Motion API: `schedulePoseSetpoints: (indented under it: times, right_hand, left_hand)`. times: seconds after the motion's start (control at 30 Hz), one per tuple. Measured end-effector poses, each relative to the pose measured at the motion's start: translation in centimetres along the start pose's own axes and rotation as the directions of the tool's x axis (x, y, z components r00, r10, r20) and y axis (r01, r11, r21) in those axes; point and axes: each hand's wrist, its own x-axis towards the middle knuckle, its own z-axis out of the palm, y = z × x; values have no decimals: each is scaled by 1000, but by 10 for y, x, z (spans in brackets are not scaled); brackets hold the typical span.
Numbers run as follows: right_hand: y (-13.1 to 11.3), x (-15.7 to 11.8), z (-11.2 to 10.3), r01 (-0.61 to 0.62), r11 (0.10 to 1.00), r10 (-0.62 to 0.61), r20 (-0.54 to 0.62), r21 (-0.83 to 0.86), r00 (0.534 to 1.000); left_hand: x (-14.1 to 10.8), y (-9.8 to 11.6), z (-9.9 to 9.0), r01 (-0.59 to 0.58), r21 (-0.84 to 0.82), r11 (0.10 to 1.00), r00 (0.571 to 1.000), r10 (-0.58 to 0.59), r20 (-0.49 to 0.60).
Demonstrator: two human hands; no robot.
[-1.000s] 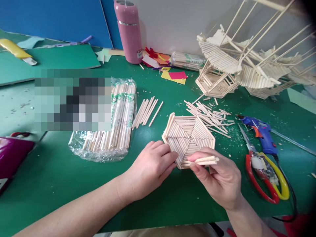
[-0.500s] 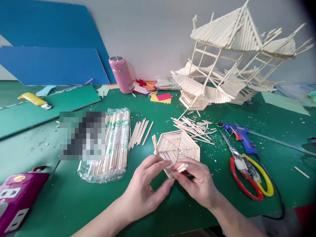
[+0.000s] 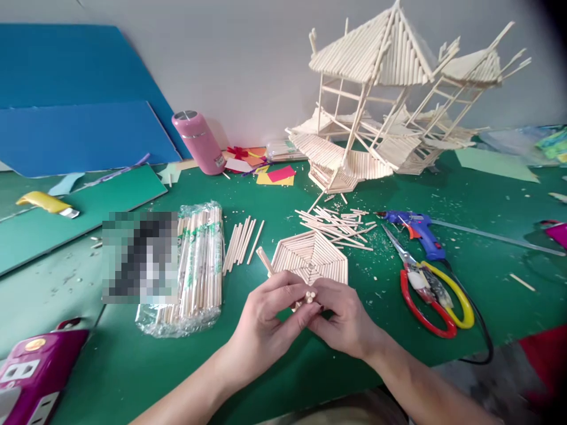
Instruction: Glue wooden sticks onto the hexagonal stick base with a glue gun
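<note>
A many-sided panel [image 3: 310, 257] of pale wooden sticks is at the near middle of the green table, its near edge hidden behind my fingers. My left hand [image 3: 272, 310] and my right hand [image 3: 343, 313] meet there, fingertips pinched around a small group of short sticks [image 3: 310, 297] whose ends point toward me. Another short stick piece [image 3: 264, 260] stands up at the panel's left corner. Beyond the panel lie loose sticks [image 3: 336, 227], and a row of sticks [image 3: 239, 242] is to its left.
A stick pagoda model [image 3: 354, 141] stands at the back right. Scissors [image 3: 429, 289] and a blue glue gun [image 3: 416, 230] lie right. Bagged sticks [image 3: 199, 265], a yellow cutter [image 3: 44, 202] and a purple power strip [image 3: 39, 366] are left; a pink bottle [image 3: 199, 141] stands behind.
My hands have come together, and the stick group between them now points its ends toward me instead of sideways. The camera view has shifted, moving the surroundings slightly left.
</note>
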Motion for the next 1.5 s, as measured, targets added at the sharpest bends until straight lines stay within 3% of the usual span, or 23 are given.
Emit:
schedulePoseSetpoints:
  times: [0.1,0.23,0.47,0.73,0.9,1.5]
  right_hand:
    - [0,-1,-13,-64,996,62,29,57,998]
    - [4,-5,-25,-141,985,149,-81,98,985]
    - [11,-10,-19,-157,987,159,-67,37,985]
    - [4,-10,-8,-12,985,23,65,-171,998]
    - [4,-9,2,22,962,-10,44,-272,999]
    - [8,-8,6,44,949,-39,24,-312,999]
  left_hand:
    - [1,0,-1,3,-19,1000,1000,-2,20]
    - [0,-1,-4,2,4,1000,999,-2,32]
    - [-1,-7,-6,9,5,1000,998,-9,58]
    - [2,-7,-5,-18,-4,1000,998,18,57]
    - [3,-5,-5,-39,2,999,998,39,49]
    - [2,-6,-5,-25,-18,1000,999,26,39]
